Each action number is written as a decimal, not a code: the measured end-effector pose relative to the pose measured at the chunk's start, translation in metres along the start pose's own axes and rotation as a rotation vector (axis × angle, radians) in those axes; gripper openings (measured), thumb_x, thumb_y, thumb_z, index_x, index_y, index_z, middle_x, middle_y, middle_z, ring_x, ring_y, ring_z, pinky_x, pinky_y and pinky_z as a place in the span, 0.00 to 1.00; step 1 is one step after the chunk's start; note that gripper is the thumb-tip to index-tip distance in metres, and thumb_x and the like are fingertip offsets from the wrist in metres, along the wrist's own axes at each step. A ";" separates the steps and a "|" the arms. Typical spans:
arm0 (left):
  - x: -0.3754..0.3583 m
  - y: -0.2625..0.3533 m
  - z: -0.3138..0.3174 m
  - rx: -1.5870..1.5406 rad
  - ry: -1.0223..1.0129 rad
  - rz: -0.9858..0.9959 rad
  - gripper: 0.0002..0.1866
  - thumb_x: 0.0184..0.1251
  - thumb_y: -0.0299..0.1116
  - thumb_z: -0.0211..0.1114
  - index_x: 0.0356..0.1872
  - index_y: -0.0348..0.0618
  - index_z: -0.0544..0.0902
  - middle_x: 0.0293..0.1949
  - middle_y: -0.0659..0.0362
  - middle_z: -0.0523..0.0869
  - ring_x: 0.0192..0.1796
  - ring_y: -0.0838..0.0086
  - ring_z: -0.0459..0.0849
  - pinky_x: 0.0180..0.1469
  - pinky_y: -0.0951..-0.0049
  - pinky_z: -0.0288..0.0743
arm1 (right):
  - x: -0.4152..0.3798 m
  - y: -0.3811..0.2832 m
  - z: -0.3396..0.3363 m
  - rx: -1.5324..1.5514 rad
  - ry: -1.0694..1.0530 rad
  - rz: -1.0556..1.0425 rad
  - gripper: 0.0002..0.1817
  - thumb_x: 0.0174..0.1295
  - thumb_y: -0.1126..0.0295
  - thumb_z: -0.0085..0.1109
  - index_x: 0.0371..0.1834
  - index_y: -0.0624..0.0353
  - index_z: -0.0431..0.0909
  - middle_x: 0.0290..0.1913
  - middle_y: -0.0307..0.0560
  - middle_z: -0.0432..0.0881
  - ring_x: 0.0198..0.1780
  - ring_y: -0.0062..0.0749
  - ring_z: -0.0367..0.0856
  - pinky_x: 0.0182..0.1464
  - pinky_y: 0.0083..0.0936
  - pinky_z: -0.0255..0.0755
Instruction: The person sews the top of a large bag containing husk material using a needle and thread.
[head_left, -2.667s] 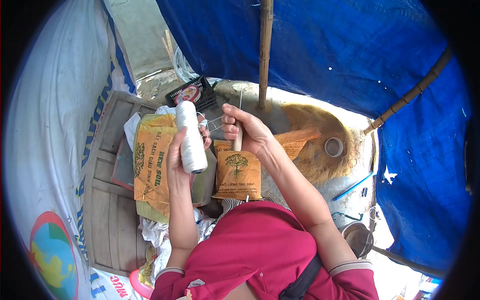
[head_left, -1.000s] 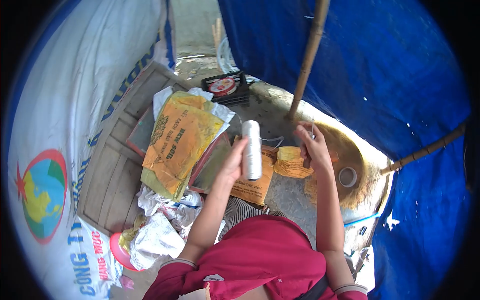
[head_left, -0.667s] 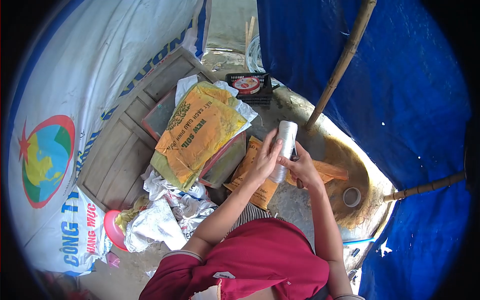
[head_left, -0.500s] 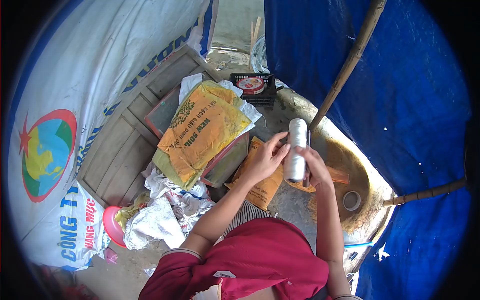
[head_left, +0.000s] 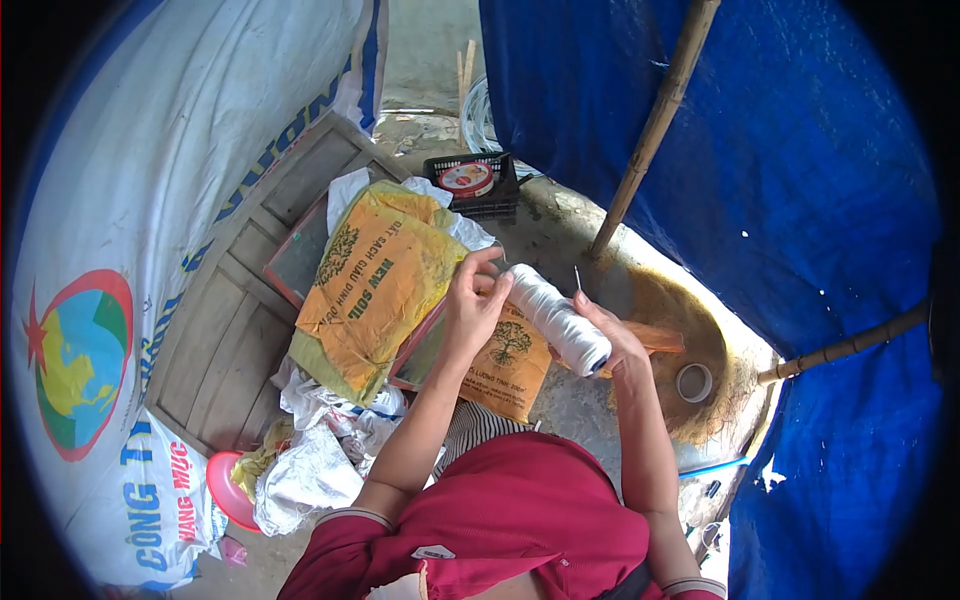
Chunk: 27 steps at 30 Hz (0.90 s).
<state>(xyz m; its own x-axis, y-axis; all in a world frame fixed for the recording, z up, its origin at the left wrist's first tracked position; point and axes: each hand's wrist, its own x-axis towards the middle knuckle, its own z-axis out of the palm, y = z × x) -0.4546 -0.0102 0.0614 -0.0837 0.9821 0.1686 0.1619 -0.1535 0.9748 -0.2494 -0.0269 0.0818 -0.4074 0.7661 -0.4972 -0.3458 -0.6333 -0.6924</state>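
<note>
A large white spool of thread (head_left: 558,318) lies tilted in my right hand (head_left: 612,338), whose fingers wrap its lower right side. A thin metal tool (head_left: 577,278) sticks up beside the right thumb; its kind is not clear. My left hand (head_left: 478,295) is at the spool's upper end, thumb and fingers drawn together in a pinch. Any thread between those fingertips is too fine to make out. Below the spool is an orange printed bag (head_left: 512,365), partly covered by the left forearm.
An orange and yellow soil sack (head_left: 375,275) lies on a stack at the left. White sacks (head_left: 310,475) and a pink basin (head_left: 232,490) are beneath it. Further off stands a black crate (head_left: 490,200). A bamboo pole (head_left: 655,130) leans before the blue tarp (head_left: 800,180).
The spool has gone from upright to slanting, its top now toward my left hand. My left hand has moved to its top end. The whole view has shifted slightly.
</note>
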 end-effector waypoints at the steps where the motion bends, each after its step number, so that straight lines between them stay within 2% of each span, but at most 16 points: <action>1: 0.001 -0.014 0.002 -0.005 -0.012 0.006 0.18 0.65 0.29 0.61 0.55 0.38 0.71 0.39 0.58 0.78 0.36 0.78 0.80 0.37 0.73 0.76 | 0.002 0.000 -0.001 0.065 0.006 0.001 0.39 0.54 0.46 0.63 0.58 0.68 0.65 0.41 0.52 0.78 0.34 0.36 0.82 0.32 0.31 0.82; 3: 0.004 -0.028 0.007 -0.281 0.003 -0.111 0.23 0.69 0.45 0.56 0.59 0.42 0.69 0.47 0.58 0.78 0.46 0.75 0.79 0.47 0.66 0.73 | 0.009 0.003 -0.009 0.139 -0.046 -0.013 0.36 0.56 0.47 0.63 0.57 0.66 0.66 0.42 0.52 0.77 0.34 0.36 0.82 0.32 0.32 0.82; 4: 0.004 -0.028 0.006 -0.286 -0.012 -0.111 0.23 0.69 0.45 0.56 0.59 0.42 0.69 0.47 0.58 0.78 0.46 0.75 0.79 0.47 0.66 0.73 | 0.009 0.006 -0.012 0.213 -0.107 -0.010 0.34 0.57 0.48 0.62 0.55 0.65 0.67 0.42 0.52 0.77 0.34 0.36 0.82 0.32 0.33 0.83; 6: 0.004 -0.024 0.000 -0.949 -0.588 -0.468 0.31 0.69 0.56 0.49 0.63 0.45 0.64 0.56 0.56 0.74 0.56 0.70 0.73 0.51 0.67 0.69 | 0.008 0.003 -0.011 0.235 -0.118 -0.024 0.30 0.58 0.49 0.60 0.51 0.63 0.69 0.38 0.51 0.78 0.31 0.37 0.82 0.28 0.34 0.81; 7: 0.003 -0.019 0.002 -0.951 -0.662 -0.409 0.33 0.68 0.62 0.44 0.61 0.45 0.65 0.51 0.59 0.77 0.49 0.73 0.75 0.45 0.71 0.69 | 0.006 -0.001 -0.007 0.224 -0.133 -0.029 0.28 0.59 0.49 0.60 0.50 0.63 0.70 0.35 0.51 0.79 0.29 0.37 0.82 0.25 0.34 0.80; 8: 0.005 -0.021 0.000 -0.949 -0.668 -0.408 0.33 0.68 0.62 0.44 0.61 0.45 0.65 0.51 0.59 0.77 0.49 0.73 0.75 0.45 0.71 0.69 | 0.006 -0.003 -0.005 0.211 -0.150 -0.035 0.27 0.60 0.49 0.59 0.49 0.63 0.71 0.32 0.51 0.79 0.26 0.37 0.81 0.22 0.33 0.78; 11: 0.013 -0.036 -0.008 -1.042 -0.813 -0.427 0.30 0.68 0.60 0.48 0.58 0.45 0.68 0.42 0.63 0.76 0.38 0.78 0.73 0.38 0.77 0.66 | 0.004 0.001 -0.006 0.272 -0.135 -0.089 0.28 0.59 0.50 0.59 0.48 0.66 0.72 0.28 0.50 0.79 0.21 0.37 0.79 0.18 0.31 0.74; 13: 0.016 -0.038 -0.016 -0.849 -0.661 -0.422 0.27 0.67 0.57 0.54 0.49 0.42 0.74 0.30 0.67 0.74 0.29 0.84 0.66 0.32 0.83 0.60 | 0.007 0.004 -0.011 0.284 -0.215 -0.062 0.29 0.58 0.50 0.60 0.49 0.68 0.71 0.29 0.51 0.79 0.21 0.37 0.79 0.18 0.31 0.73; 16: 0.027 -0.021 -0.029 -0.772 -0.798 -0.273 0.25 0.65 0.54 0.58 0.47 0.39 0.75 0.29 0.68 0.73 0.30 0.86 0.65 0.32 0.85 0.60 | 0.005 0.006 -0.011 0.306 -0.299 -0.043 0.32 0.55 0.50 0.63 0.51 0.70 0.70 0.30 0.53 0.79 0.20 0.37 0.78 0.18 0.30 0.73; 18: 0.036 -0.031 -0.030 -0.818 -0.801 -0.309 0.25 0.65 0.54 0.59 0.45 0.38 0.77 0.27 0.69 0.72 0.29 0.87 0.65 0.31 0.85 0.60 | 0.002 0.006 -0.005 0.316 -0.304 -0.051 0.34 0.53 0.51 0.64 0.52 0.71 0.70 0.30 0.53 0.79 0.21 0.37 0.78 0.18 0.30 0.74; 20: 0.048 -0.051 -0.030 -0.732 -0.650 -0.544 0.23 0.67 0.51 0.56 0.46 0.40 0.79 0.34 0.65 0.80 0.32 0.83 0.74 0.38 0.81 0.68 | -0.006 -0.001 0.008 0.173 -0.261 -0.036 0.39 0.49 0.51 0.66 0.56 0.72 0.67 0.32 0.55 0.79 0.22 0.36 0.79 0.19 0.29 0.76; 21: 0.053 -0.041 -0.033 -0.723 -0.684 -0.497 0.16 0.66 0.43 0.61 0.42 0.38 0.82 0.35 0.62 0.84 0.36 0.83 0.79 0.41 0.82 0.71 | -0.010 -0.007 0.008 0.003 -0.245 0.004 0.44 0.46 0.49 0.68 0.59 0.73 0.65 0.38 0.57 0.79 0.26 0.36 0.81 0.20 0.30 0.77; 22: 0.056 -0.029 -0.035 -0.723 -0.686 -0.497 0.16 0.66 0.43 0.61 0.42 0.38 0.82 0.35 0.62 0.84 0.36 0.83 0.79 0.41 0.82 0.71 | -0.006 -0.006 0.007 -0.208 -0.142 0.044 0.46 0.46 0.47 0.69 0.60 0.72 0.64 0.43 0.58 0.78 0.35 0.37 0.82 0.27 0.27 0.79; 24: 0.060 -0.009 -0.039 -0.402 -0.751 -0.266 0.09 0.63 0.32 0.64 0.40 0.37 0.84 0.32 0.64 0.84 0.35 0.85 0.78 0.39 0.84 0.71 | 0.001 -0.007 0.015 -0.512 -0.056 0.011 0.48 0.48 0.45 0.67 0.63 0.71 0.62 0.50 0.58 0.76 0.44 0.34 0.80 0.38 0.23 0.78; 25: 0.062 -0.006 -0.040 -0.340 -0.717 -0.211 0.09 0.59 0.24 0.65 0.41 0.38 0.83 0.30 0.66 0.83 0.31 0.88 0.75 0.36 0.85 0.68 | 0.004 -0.007 0.018 -0.510 -0.052 0.009 0.48 0.48 0.45 0.67 0.63 0.71 0.62 0.50 0.58 0.76 0.44 0.34 0.80 0.38 0.23 0.78; 27: 0.070 -0.005 -0.043 -0.305 -0.610 -0.147 0.08 0.58 0.25 0.66 0.40 0.39 0.84 0.26 0.70 0.78 0.27 0.89 0.70 0.33 0.86 0.65 | 0.008 -0.007 0.022 -0.455 -0.221 0.017 0.49 0.51 0.44 0.65 0.66 0.70 0.58 0.52 0.57 0.75 0.49 0.30 0.77 0.46 0.19 0.74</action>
<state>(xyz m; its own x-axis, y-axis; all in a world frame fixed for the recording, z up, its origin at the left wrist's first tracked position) -0.5035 0.0547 0.0744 0.4984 0.8669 0.0069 -0.0996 0.0493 0.9938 -0.2683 -0.0187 0.0943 -0.5957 0.6833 -0.4221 0.0459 -0.4956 -0.8673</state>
